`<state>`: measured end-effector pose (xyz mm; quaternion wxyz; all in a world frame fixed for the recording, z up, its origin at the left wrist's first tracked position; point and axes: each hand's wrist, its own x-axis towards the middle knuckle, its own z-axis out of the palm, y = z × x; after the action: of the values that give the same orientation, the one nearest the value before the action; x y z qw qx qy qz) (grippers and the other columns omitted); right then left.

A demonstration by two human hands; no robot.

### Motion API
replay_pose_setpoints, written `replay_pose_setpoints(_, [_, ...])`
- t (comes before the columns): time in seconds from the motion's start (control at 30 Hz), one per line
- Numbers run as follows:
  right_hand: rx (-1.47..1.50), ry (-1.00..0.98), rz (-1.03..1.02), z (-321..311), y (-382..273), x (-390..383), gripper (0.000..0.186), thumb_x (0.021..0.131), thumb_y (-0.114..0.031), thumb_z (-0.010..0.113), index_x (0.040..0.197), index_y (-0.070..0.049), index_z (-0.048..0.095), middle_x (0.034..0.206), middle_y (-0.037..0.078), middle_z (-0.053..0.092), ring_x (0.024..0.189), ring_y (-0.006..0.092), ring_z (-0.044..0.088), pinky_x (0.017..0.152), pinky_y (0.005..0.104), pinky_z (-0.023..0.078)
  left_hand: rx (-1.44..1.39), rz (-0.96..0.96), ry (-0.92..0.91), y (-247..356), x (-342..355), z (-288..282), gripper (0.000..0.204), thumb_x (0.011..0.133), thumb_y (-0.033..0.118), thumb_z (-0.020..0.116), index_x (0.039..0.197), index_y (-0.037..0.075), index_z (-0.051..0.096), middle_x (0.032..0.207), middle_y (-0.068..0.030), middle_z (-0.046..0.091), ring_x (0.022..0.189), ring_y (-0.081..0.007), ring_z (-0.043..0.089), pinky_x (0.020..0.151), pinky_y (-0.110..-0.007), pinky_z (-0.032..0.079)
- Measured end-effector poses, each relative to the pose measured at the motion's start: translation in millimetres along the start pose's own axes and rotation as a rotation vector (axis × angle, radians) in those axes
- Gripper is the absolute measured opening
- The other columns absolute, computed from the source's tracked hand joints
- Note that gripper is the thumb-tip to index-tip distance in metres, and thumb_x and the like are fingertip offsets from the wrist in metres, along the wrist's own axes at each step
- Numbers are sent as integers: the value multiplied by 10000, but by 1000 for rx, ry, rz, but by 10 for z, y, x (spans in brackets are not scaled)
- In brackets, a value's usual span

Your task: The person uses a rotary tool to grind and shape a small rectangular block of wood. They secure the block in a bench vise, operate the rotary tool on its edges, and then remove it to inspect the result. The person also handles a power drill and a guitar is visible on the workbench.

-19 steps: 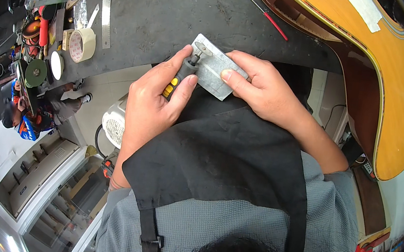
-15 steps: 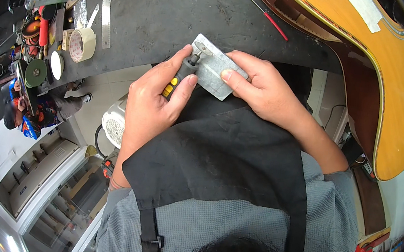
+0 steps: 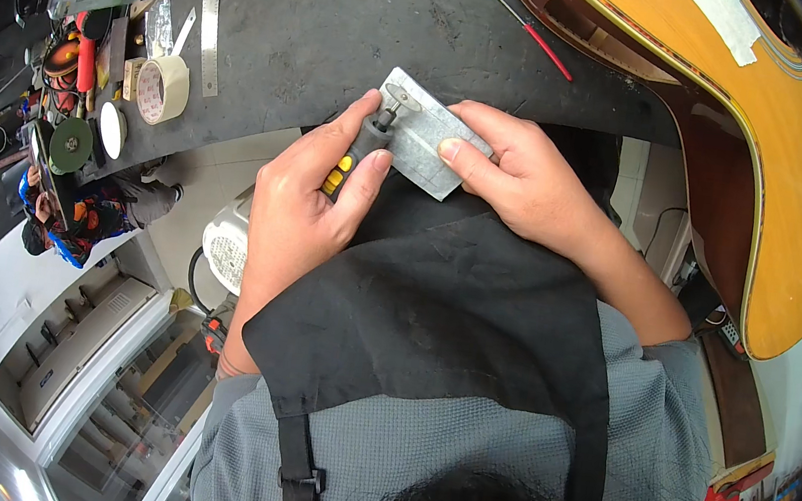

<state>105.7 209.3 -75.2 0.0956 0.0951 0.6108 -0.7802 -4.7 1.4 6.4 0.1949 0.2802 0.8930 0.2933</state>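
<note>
One grey-and-yellow handheld rotary tool (image 3: 368, 140), one thin grey disc (image 3: 404, 98) at its tip. One flat grey metal plate (image 3: 422, 158), by the black workbench's (image 3: 328, 31) near edge. On top: one cream tape roll (image 3: 177, 88), one steel ruler (image 3: 212, 17), one slim red-handled tool (image 3: 548, 51), dark surface stretching between the last two. Left hand (image 3: 309, 184): curled, pinching the rotary tool. Right hand (image 3: 521, 170): pinching the plate, thumb on its face.

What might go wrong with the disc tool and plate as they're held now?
The grey plate is hand-held, so it might shift in the right hand. The left hand holds the rotary tool with its disc at the plate; a slip could mark the plate or catch the right hand's fingers. Whether it's spinning isn't clear.
</note>
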Motion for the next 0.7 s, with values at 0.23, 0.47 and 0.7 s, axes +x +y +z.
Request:
replay_pose_setpoints(0.23, [-41, 42, -59, 14, 35, 9, 262, 1143, -191, 631, 1234, 47, 690, 981, 133, 771, 898, 141, 695, 833, 362, 579, 0, -16, 1, 8, -4, -1, 494, 997, 179, 834, 1469, 62, 753, 1156, -212, 832, 1009, -326, 818, 950, -386, 606])
replay_pose_setpoints(0.47, [-39, 32, -60, 2, 17, 7, 289, 1147, -192, 629, 1290, 49, 698, 1027, 147, 793, 946, 155, 727, 869, 370, 589, 1, -15, -5, 3, 6, -2, 490, 997, 171, 828, 1469, 62, 754, 1151, -210, 832, 1003, -325, 819, 942, -382, 606])
replay_pose_setpoints(0.7, [-24, 15, -53, -2, 21, 11, 309, 1152, -185, 626, 1331, 57, 697, 1080, 153, 808, 998, 165, 748, 912, 370, 596, 2, -7, -2, -7, 4, 0, 488, 996, 170, 828, 1467, 64, 757, 1146, -209, 832, 995, -322, 820, 937, -382, 607])
